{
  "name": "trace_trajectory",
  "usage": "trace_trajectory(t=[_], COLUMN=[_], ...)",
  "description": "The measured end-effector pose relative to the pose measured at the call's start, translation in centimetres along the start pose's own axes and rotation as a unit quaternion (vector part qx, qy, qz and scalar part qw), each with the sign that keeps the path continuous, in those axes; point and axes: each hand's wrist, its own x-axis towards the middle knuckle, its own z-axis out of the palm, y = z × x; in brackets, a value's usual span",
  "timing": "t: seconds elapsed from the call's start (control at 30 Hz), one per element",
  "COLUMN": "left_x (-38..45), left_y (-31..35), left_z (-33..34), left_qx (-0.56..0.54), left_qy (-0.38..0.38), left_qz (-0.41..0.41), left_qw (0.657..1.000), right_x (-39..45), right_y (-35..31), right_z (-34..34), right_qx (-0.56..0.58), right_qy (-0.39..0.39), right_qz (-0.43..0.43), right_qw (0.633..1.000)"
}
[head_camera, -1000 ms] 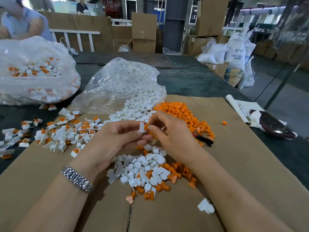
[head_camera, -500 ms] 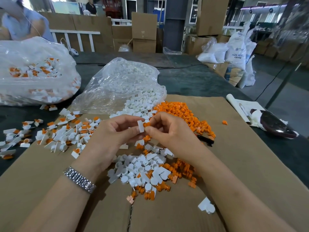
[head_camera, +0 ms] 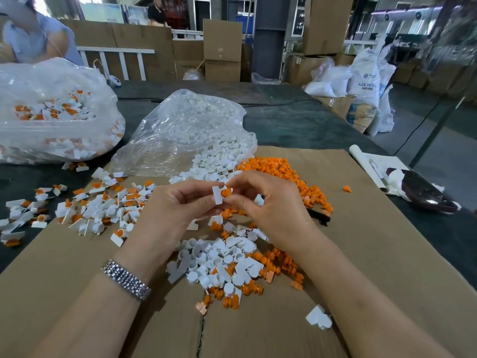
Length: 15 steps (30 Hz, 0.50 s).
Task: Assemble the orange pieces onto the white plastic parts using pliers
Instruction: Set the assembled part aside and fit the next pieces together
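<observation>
Brown cardboard point(head_camera: 348, 254) lies flat on a dark table point(head_camera: 296, 125) in a big room full of boxes and white sacks. Both hands meet above the middle of the cardboard. The left hand point(head_camera: 170, 210) pinches a small white plastic part point(head_camera: 217, 195) with its thumb and fingers closed on it. The right hand point(head_camera: 273, 210) has its fingertips closed on a small orange piece point(head_camera: 226, 193), and that piece touches the side of the white part.

Under the hands sits a mixed pile of white parts point(head_camera: 219, 262) with orange bits in it. A heap of orange pieces point(head_camera: 289, 177) lies behind the right hand. Just past that hand, a black tool point(head_camera: 318, 217) pokes out at the edge of the orange heap; it may be the pliers, but most of it is hidden. To the left, many joined white-and-orange parts point(head_camera: 98, 205) are spread over the cardboard and the table. A clear bag of white parts point(head_camera: 185, 133) lies open behind the hands, and a bigger clear bag of joined parts point(head_camera: 51, 112) sits at the far left. One white part point(head_camera: 318, 319) lies alone near the right arm. A silver watch point(head_camera: 126, 280) is on the left wrist.
</observation>
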Motion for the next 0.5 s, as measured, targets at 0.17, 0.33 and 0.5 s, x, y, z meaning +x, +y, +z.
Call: trace_trajectory(t=[0.17, 0.33, 0.5], left_x=[-0.28, -0.32, -0.1], left_y=[0.15, 0.09, -0.03], left_z=[0.39, 0.01, -0.12], left_qx=[0.035, -0.005, -0.042], left_qy=[0.0, -0.018, -0.027], left_qz=[0.029, -0.011, -0.027], left_qw=[0.999, 1.0, 0.998], right_x=[-0.01, 0.02, 0.05], right_y=[0.07, 0.05, -0.13], right_z=[-0.13, -0.21, -0.51], right_qx=[-0.024, -0.016, 0.014], right_qy=[0.014, 0.001, -0.003], right_qz=[-0.02, -0.019, -0.017], right_qw=[0.999, 1.0, 1.0])
